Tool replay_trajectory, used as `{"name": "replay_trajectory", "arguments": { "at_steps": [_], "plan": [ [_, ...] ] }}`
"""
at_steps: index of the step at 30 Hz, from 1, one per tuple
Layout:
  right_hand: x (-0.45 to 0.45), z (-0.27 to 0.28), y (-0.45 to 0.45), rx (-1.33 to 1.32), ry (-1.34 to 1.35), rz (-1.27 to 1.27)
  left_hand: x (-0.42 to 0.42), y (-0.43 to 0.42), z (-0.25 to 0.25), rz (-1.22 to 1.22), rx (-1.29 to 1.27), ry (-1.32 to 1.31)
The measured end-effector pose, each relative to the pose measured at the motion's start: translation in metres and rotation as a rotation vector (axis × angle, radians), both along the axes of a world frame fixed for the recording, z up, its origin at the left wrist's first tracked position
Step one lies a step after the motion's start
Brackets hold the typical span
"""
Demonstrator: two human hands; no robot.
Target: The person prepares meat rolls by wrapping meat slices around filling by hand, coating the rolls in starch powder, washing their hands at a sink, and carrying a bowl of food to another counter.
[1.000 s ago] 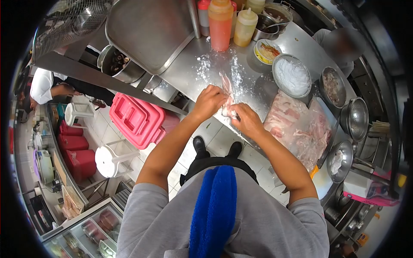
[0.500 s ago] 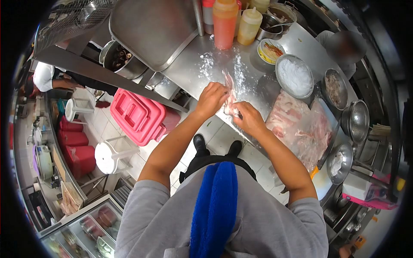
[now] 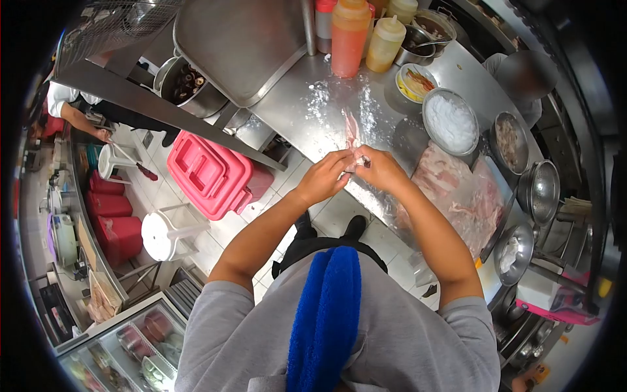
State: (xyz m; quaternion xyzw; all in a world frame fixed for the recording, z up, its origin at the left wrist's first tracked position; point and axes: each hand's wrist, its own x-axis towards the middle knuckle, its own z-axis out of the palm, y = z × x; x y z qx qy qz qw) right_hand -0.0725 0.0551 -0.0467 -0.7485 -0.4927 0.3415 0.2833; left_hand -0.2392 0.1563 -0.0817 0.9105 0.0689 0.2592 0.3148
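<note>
A thin strip of pale pink raw meat (image 3: 352,130) lies on the steel worktop, its near end at the counter's edge. My left hand (image 3: 326,175) is closed on that near end, fingers bent around it. From the other side my right hand (image 3: 380,168) pinches the same end, thumb and fingertips almost touching the left hand's. My fingers partly hide the meat there. Streaks of white powder (image 3: 367,108) run along the worktop beyond the strip. To the right of my hands lies a large slab of raw meat (image 3: 436,171), partly under clear plastic.
A bowl of white powder (image 3: 450,121) stands behind the slab, with a bowl of shredded food (image 3: 509,140) beside it. Sauce bottles (image 3: 351,39) and a metal tray (image 3: 241,49) are at the back. A pink lidded bin (image 3: 206,171) is at left. Other people work nearby.
My hands have drawn together at the strip's near end, the left moving down toward me. The meat's far part now shows more. At far left, a person's arm has reached out with a long tool.
</note>
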Motion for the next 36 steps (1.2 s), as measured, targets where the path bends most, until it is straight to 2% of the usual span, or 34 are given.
{"name": "replay_trajectory", "arguments": {
  "at_steps": [6, 8, 10, 13, 17, 20, 22, 26, 29, 36],
  "plan": [
    [0.001, 0.008, 0.005, -0.087, 0.053, -0.009, 0.001, -0.001, 0.003, 0.088, -0.272, -0.053],
    [0.0, 0.008, 0.003, -0.084, 0.029, -0.02, 0.005, 0.02, -0.007, 0.087, 0.023, -0.089],
    [0.0, 0.009, 0.001, -0.093, 0.026, -0.009, 0.013, 0.033, -0.002, 0.073, 0.013, -0.097],
    [-0.002, 0.004, -0.001, -0.062, 0.042, -0.013, 0.029, 0.048, 0.002, -0.027, 0.192, -0.042],
    [-0.002, 0.004, -0.002, -0.073, 0.022, -0.018, 0.046, 0.057, 0.0, -0.061, 0.224, 0.072],
    [-0.002, 0.006, -0.004, -0.063, 0.03, -0.012, 0.052, 0.06, 0.0, 0.057, 0.115, 0.102],
    [-0.003, 0.011, -0.004, -0.09, 0.064, -0.029, 0.048, 0.065, -0.006, 0.177, 0.059, -0.012],
    [-0.001, 0.003, -0.007, -0.057, 0.047, -0.045, 0.022, 0.064, 0.004, -0.026, 0.174, 0.016],
    [-0.002, 0.008, -0.005, -0.08, 0.05, -0.045, 0.025, 0.058, 0.005, -0.057, 0.205, -0.02],
    [-0.002, 0.01, -0.002, -0.089, 0.059, -0.009, 0.037, 0.055, -0.004, 0.045, 0.16, -0.016]
  ]
}}
